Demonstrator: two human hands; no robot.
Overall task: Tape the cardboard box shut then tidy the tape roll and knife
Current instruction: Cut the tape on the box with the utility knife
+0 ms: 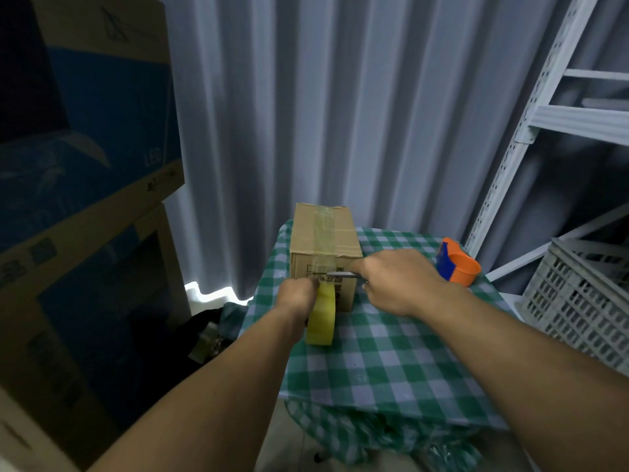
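Note:
A small cardboard box point(343, 233) stands on a table with a green checked cloth point(391, 356). A strip of clear tape runs along its top and down its near face. My left hand point(297, 296) grips a yellowish tape roll point(321, 320) held on edge in front of the box. My right hand point(398, 282) holds a knife point(343, 275), its blade lying across the tape on the box's near face, just above the roll.
An orange and blue tape dispenser point(457, 264) sits at the table's right back corner. Large stacked cartons point(88, 199) stand to the left. A white metal shelf point(544, 114) and a grey plastic crate point(585, 301) are to the right. Corrugated wall behind.

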